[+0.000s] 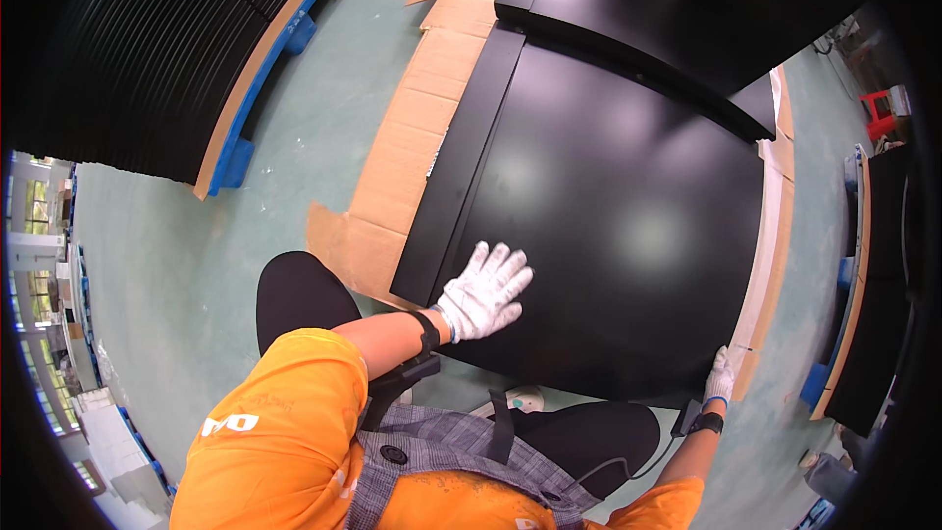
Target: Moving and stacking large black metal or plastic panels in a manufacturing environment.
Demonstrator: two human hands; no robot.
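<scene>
Left hand (484,291), white-gloved, fingers spread, flat on big black panel (608,226) lying on cardboard (392,186) over green floor (196,265). Right hand (721,376), gloved, at panel's near right corner, seemingly gripping the edge. Hands well apart.

Green floor (245,236); cardboard sheets (412,152); blue pallet (257,88) with stacked black panels (128,39); windows (34,206) left.
</scene>
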